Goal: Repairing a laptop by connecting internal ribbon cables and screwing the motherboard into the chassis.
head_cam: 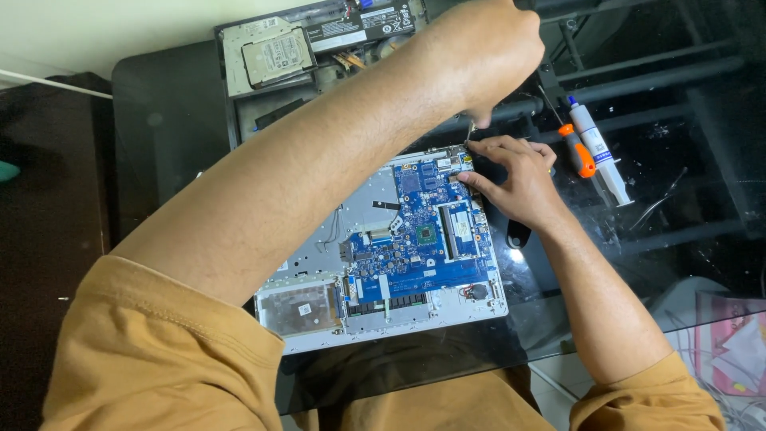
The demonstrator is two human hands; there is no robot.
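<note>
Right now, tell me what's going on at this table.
A person is working on an opened laptop lying on a glass table. The left hand holds a thin tool, tip down at the far right corner of the blue circuit board. The right hand steadies that corner with its fingertips. An orange-handled screwdriver and a white tube lie to the right.

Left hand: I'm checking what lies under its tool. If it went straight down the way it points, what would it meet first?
Probably the top right corner of the blue circuit board, where the right hand pinches something small. The left hand grips a thin tool aimed there; depth is unclear.
</note>
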